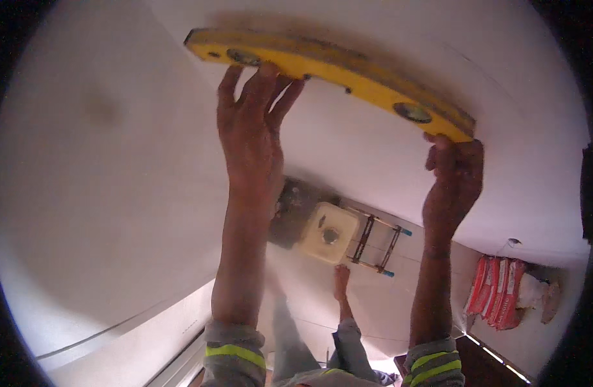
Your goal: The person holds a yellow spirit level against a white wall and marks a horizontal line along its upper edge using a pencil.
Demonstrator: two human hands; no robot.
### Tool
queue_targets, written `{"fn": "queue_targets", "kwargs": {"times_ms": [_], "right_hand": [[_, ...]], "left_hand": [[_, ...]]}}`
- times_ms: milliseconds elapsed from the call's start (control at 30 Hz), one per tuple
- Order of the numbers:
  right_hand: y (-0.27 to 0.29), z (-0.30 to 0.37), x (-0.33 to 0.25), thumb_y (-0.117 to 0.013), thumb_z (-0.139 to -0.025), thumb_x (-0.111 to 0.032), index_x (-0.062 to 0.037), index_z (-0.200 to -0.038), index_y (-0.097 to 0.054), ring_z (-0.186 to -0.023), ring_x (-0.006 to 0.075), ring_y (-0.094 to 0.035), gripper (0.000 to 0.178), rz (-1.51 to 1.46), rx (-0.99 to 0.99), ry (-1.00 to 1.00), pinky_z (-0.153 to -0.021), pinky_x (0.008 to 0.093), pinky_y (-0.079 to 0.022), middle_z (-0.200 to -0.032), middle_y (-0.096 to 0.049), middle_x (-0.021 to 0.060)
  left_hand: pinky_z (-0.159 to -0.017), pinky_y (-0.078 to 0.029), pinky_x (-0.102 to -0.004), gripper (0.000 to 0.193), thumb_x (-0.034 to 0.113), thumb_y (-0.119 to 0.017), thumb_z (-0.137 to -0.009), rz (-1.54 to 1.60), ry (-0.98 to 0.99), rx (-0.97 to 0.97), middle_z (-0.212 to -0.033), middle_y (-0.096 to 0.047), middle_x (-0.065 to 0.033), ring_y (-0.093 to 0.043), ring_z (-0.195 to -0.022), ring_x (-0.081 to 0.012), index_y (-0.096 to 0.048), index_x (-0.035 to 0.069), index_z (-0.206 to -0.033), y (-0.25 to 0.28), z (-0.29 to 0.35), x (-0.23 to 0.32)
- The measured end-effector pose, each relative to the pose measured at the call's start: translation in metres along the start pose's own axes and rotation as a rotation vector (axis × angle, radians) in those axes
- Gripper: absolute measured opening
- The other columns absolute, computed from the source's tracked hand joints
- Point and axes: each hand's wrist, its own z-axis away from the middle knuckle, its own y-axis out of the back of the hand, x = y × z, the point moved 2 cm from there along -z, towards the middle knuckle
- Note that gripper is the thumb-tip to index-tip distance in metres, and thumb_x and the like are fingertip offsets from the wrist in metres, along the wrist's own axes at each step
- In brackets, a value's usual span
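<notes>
A long yellow spirit level lies against the pale wall, its right end lower in the picture than its left. Two round vial windows show, one near each end. My left hand reaches up under the level's left part, fingertips pressed to its lower edge. At the right end, my right hand grips the level with curled fingers and thumb. Both forearms rise from grey sleeves with yellow-green bands.
Below, a cream square container stands by the wall next to a small metal-framed rack with blue-tipped legs. Red printed sacks lie at the right. My bare foot is on the tiled floor, close to the container.
</notes>
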Motion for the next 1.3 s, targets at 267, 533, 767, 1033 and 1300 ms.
{"fn": "queue_targets", "kwargs": {"times_ms": [267, 533, 767, 1033, 1300], "right_hand": [[-0.042, -0.013, -0.02, -0.058, -0.099, -0.024, -0.0064, -0.094, -0.057, -0.068, 0.0068, -0.047, 0.019, 0.181, 0.018, 0.168, -0.063, 0.0245, -0.037, -0.085, -0.067, 0.0038], [-0.073, -0.023, -0.043, -0.063, -0.094, -0.017, -0.003, -0.099, -0.06, -0.073, 0.011, -0.054, 0.015, 0.308, 0.081, 0.199, -0.069, 0.0272, -0.044, -0.087, -0.063, 0.0043], [-0.089, -0.018, -0.034, -0.069, -0.092, -0.018, -0.003, -0.103, -0.059, -0.083, 0.0095, -0.053, 0.021, 0.153, 0.163, 0.164, -0.076, 0.0257, -0.045, -0.093, -0.06, 0.0008], [-0.088, -0.023, -0.023, -0.067, -0.095, -0.021, -0.0018, -0.107, -0.058, -0.085, 0.0104, -0.054, 0.024, 0.087, 0.169, 0.285, -0.079, 0.0256, -0.046, -0.093, -0.061, 0.0032], [-0.091, -0.02, -0.024, -0.066, -0.096, -0.022, -0.0027, -0.108, -0.059, -0.079, 0.0076, -0.052, 0.024, 0.123, 0.225, 0.258, -0.073, 0.0237, -0.045, -0.089, -0.061, 0.0011]], "left_hand": [[-0.088, -0.059, -0.0383, 0.05, 0.026, -0.068, -0.093, 0.287, 0.092, 0.04, -0.104, -0.063, -0.0182, -0.067, -0.097, -0.0263, -0.044, -0.007, -0.122, 0.037, -0.057, 0.013], [-0.093, -0.057, -0.0443, 0.04, 0.03, -0.061, -0.097, 0.241, 0.15, 0.018, -0.108, -0.063, -0.0163, -0.067, -0.099, -0.0324, -0.051, -0.001, -0.119, 0.055, -0.078, 0.027], [-0.086, -0.06, -0.0386, 0.045, 0.028, -0.067, -0.093, 0.284, 0.167, -0.036, -0.099, -0.062, -0.0132, -0.069, -0.093, -0.0271, -0.047, -0.004, -0.117, 0.073, -0.089, 0.012], [-0.088, -0.06, -0.0416, 0.051, 0.036, -0.067, -0.093, 0.273, 0.16, -0.074, -0.101, -0.064, -0.0166, -0.069, -0.096, -0.0272, -0.047, -0.005, -0.115, 0.066, -0.095, 0.012], [-0.086, -0.061, -0.0416, 0.044, 0.03, -0.065, -0.095, 0.33, 0.156, -0.149, -0.097, -0.067, -0.0183, -0.071, -0.092, -0.0292, -0.046, -0.005, -0.113, 0.071, -0.1, 0.008]]}}
